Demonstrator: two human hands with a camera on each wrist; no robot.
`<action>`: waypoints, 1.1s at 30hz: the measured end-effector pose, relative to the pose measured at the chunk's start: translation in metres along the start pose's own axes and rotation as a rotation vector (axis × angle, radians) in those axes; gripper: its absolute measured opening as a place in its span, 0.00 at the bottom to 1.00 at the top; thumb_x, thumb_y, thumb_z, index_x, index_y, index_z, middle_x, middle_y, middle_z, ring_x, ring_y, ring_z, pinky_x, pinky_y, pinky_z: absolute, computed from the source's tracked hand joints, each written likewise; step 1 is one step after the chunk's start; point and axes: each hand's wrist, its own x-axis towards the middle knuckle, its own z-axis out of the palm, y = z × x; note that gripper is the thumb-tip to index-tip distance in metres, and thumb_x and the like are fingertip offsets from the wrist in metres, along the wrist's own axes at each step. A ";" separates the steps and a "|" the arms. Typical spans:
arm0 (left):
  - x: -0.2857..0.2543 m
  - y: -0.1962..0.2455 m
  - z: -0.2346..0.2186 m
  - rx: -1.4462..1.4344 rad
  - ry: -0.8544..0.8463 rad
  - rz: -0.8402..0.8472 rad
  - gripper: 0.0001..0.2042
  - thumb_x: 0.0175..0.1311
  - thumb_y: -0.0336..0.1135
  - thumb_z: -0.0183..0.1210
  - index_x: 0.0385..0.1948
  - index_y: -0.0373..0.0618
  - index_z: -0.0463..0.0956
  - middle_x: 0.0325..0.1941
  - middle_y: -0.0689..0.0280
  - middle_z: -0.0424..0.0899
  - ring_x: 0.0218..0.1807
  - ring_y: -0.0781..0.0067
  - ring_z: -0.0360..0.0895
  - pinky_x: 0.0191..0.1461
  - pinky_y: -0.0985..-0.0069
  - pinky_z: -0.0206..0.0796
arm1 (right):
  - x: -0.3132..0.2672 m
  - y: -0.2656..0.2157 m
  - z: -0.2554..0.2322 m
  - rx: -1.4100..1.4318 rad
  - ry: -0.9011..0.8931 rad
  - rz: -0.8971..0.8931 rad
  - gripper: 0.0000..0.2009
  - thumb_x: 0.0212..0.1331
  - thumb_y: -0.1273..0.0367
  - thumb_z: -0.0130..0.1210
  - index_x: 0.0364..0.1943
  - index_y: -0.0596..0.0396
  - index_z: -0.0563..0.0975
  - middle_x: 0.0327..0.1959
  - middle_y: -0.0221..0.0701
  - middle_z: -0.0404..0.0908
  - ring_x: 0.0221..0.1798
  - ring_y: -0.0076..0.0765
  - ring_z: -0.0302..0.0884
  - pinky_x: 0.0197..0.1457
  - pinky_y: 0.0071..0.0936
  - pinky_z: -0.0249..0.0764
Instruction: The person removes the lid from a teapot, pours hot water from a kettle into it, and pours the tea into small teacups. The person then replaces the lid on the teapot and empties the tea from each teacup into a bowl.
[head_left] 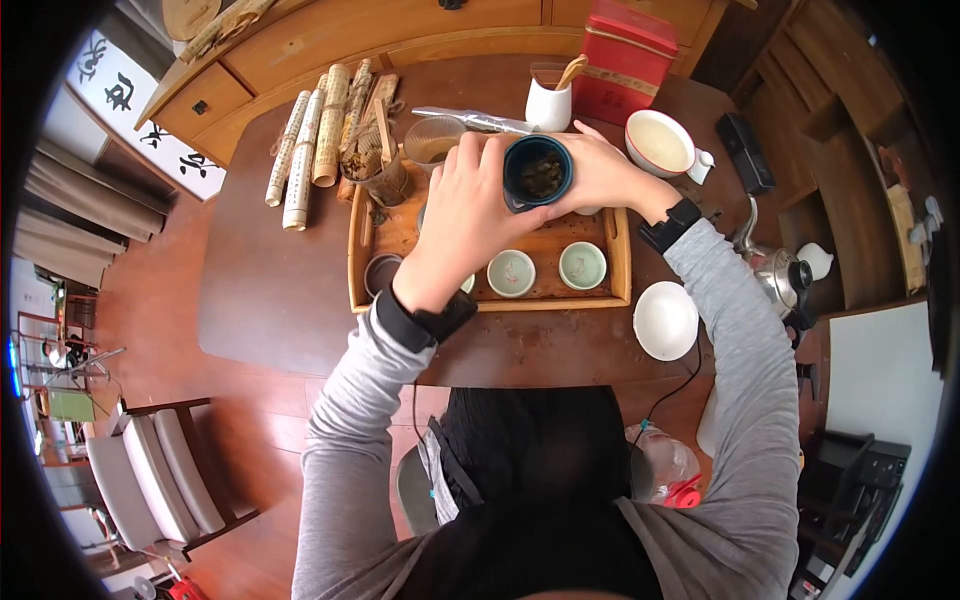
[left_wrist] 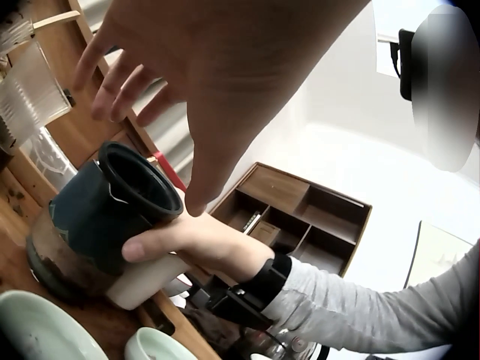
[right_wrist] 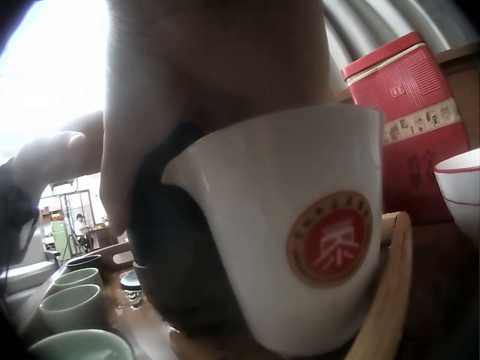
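A dark blue pot (head_left: 541, 172) with wet-looking dark leaves inside is over the wooden tray (head_left: 620, 245). My right hand (head_left: 600, 172) grips its side; in the left wrist view the right thumb lies against the blue pot (left_wrist: 97, 217), which looks tilted. The left hand (head_left: 462, 215) is at the pot's other side, and the left wrist view shows this hand (left_wrist: 187, 67) above the rim with its fingers spread. In the right wrist view a white pitcher (right_wrist: 300, 187) with a red emblem stands close beside the pot, partly below the right hand (right_wrist: 210, 67).
Pale green cups (head_left: 583, 266) line the tray's near side. Bamboo rolls (head_left: 300, 185) and a glass (head_left: 380, 180) are at the left. Behind are a white holder (head_left: 549, 108) and a red tin (head_left: 625, 65). A bowl (head_left: 660, 142), a white dish (head_left: 666, 320) and a metal kettle (head_left: 777, 275) are right.
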 end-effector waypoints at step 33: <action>0.054 -0.043 0.015 -0.398 -0.329 0.042 0.36 0.47 0.48 0.76 0.57 0.34 0.76 0.53 0.50 0.81 0.56 0.56 0.81 0.62 0.67 0.72 | -0.194 -0.086 -0.021 0.149 0.424 0.183 0.32 0.54 0.64 0.67 0.65 0.54 0.72 0.64 0.42 0.75 0.72 0.49 0.67 0.81 0.54 0.47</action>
